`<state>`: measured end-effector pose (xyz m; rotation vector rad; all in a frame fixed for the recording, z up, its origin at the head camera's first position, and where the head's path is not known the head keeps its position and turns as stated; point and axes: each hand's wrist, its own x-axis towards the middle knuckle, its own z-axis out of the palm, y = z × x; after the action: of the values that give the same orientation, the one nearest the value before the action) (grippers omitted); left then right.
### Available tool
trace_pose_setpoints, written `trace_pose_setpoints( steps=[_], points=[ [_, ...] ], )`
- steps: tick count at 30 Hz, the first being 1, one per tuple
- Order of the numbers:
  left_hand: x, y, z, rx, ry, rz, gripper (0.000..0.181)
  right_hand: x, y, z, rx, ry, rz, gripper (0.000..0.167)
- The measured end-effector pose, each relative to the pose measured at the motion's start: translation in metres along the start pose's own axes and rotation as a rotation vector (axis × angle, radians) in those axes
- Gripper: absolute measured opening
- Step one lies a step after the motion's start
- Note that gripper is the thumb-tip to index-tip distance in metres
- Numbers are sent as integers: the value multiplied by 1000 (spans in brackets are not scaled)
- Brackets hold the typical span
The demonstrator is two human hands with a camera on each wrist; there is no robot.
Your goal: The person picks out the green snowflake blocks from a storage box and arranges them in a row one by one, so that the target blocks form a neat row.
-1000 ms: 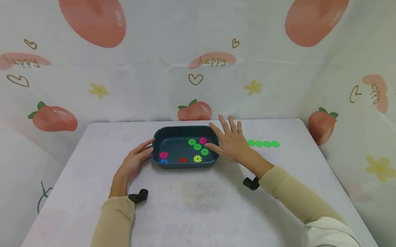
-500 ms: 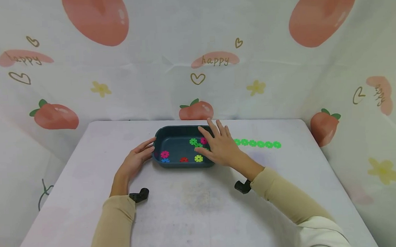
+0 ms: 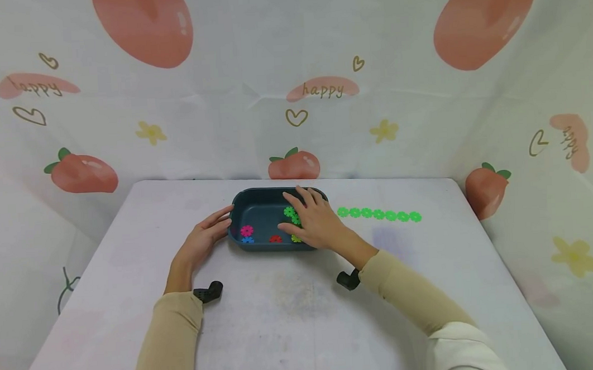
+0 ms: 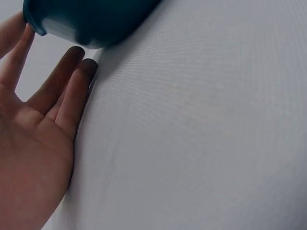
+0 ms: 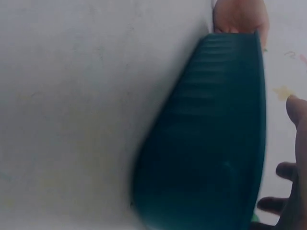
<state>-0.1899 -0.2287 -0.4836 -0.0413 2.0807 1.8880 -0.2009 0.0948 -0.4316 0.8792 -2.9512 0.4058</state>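
Observation:
A dark teal tray (image 3: 267,247) holds several small flower-shaped discs, among them a pink disc (image 3: 247,230), a red disc (image 3: 276,239) and a green disc (image 3: 289,211). At the tray's left end rests my left hand (image 3: 199,245), its nearly straight fingers touching the rim and side, as the left wrist view (image 4: 36,139) also shows. Over the right half hovers my right hand (image 3: 317,222), fingers spread and a little bent, with nothing visible between them. It covers part of a yellow disc (image 3: 296,238) and other discs there.
Right of the tray, a row of several bright green flower discs (image 3: 378,214) lies on the white table (image 3: 283,320). Behind the table hangs a patterned cloth (image 3: 213,133). Each wrist wears a small black camera, such as the left one (image 3: 209,292).
My right hand has moved left and lower over the tray, uncovering more of the green row and hiding some discs in the tray. The left hand stays at the rim.

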Motion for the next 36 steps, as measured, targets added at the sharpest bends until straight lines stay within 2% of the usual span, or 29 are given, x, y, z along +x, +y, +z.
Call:
trace_pose_setpoints(
  steps=[4, 10, 20, 25, 30, 36],
  points=[
    [0, -1, 0, -6, 2, 4, 58, 6, -1, 6, 17, -5, 6, 81],
    [-1, 0, 0, -8, 1, -2, 57, 15, -4, 9, 77, -70, 40, 85],
    [0, 1, -1, 11, -11, 18, 58, 32, -6, 11, 219, -140, 96, 93],
    [0, 1, 1, -3, -12, 19, 57, 36, -5, 16, 244, -151, 120, 96],
    [0, 0, 0, 4, -9, 20, 58, 37, -6, 18, 321, -183, 146, 97],
    [-1, 0, 0, 0, -14, 28, 57, 39, -10, 21, 350, -206, 140, 93]
  ],
)
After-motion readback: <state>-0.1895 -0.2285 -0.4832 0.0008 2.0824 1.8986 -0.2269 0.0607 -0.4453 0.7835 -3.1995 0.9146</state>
